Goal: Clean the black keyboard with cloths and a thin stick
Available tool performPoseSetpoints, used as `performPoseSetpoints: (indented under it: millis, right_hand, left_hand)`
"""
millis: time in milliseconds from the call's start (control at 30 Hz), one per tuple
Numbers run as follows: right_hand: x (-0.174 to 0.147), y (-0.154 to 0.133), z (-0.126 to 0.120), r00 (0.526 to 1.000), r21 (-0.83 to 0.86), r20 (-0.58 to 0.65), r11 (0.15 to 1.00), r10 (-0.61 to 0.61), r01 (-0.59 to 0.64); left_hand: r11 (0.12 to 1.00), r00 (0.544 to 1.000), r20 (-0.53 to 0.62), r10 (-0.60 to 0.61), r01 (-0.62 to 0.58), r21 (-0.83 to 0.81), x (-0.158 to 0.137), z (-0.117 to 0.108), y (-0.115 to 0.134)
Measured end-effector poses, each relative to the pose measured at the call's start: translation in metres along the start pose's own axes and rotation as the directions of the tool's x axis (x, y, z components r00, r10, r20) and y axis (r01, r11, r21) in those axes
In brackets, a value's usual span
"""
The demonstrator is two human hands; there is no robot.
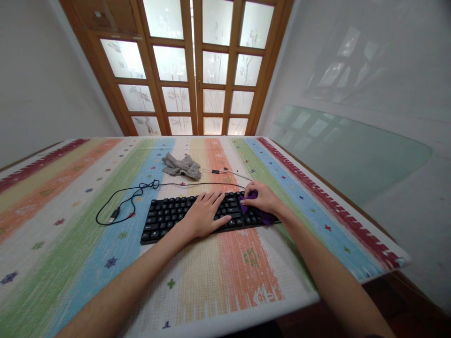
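Observation:
A black keyboard (164,217) lies on the striped tablecloth in front of me. My left hand (204,216) rests flat across its middle keys, fingers spread and thumb stretched to the right. Over the keyboard's right end, my right hand (262,197) is closed on a purple cloth (267,218). Part of that cloth hangs over the number keys, and the rest is hidden under the fingers. The keyboard's black cable (121,190) loops out on the left and ends in a USB plug (113,216).
A crumpled grey cloth (181,165) lies behind the keyboard. Beside it are a small black piece (215,172) and a thin pale stick (239,175). The tablecloth (197,277) has a near edge just before me. Wooden glazed doors (197,94) stand beyond the table.

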State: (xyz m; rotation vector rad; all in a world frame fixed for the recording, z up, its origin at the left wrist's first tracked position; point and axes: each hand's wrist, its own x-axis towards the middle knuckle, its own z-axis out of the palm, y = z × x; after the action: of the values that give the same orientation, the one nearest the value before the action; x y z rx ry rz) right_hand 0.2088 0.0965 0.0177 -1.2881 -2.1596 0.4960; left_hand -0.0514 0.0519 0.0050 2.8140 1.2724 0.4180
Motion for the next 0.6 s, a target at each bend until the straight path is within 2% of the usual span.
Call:
performPoseSetpoints:
  millis: [333,600]
  right_hand:
    - [-0.004,0.008,-0.015,0.998,-0.015,-0.017,0.998,-0.057,0.057]
    - [-0.004,0.014,-0.015,0.997,0.02,0.077,1.0,-0.018,0.016]
  left_hand:
    - [1.0,1.0,-0.014,0.011,-0.011,-0.001,0.0,0.004,-0.003]
    - [1.0,0.999,-0.032,0.018,-0.018,0.009,0.0,0.004,-0.002]
